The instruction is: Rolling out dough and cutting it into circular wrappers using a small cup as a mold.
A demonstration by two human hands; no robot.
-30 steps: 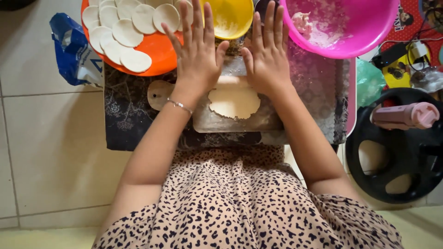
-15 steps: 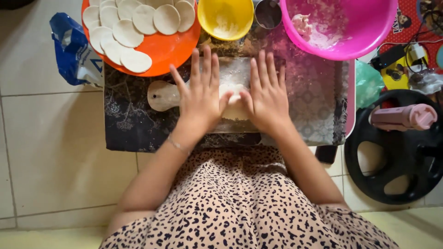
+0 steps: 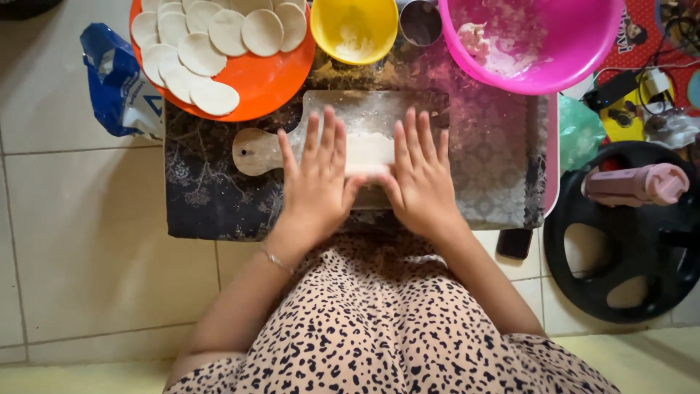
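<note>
My left hand (image 3: 317, 182) and my right hand (image 3: 423, 182) lie flat, side by side, fingers spread, on a pale wooden board (image 3: 255, 149) with a round handle at the left. Between the two hands shows a flattened white piece of dough (image 3: 368, 149), dusted with flour. What lies under my palms is hidden. The board rests on a dark patterned cloth (image 3: 204, 197) over a low surface, just in front of my spotted dress.
Behind the board stand an orange plate (image 3: 270, 87) with several round dough discs (image 3: 211, 44), a yellow bowl (image 3: 354, 29) of flour, a metal cup (image 3: 421, 20) and a pink basin (image 3: 532, 44). A blue bag (image 3: 113, 80) lies left. A black wheel-shaped object (image 3: 627, 241) and a pink bottle (image 3: 634, 184) lie right.
Both hands have slid back toward my body across the board. The dough, which lay near the board's front edge, now shows beyond and between my palms.
</note>
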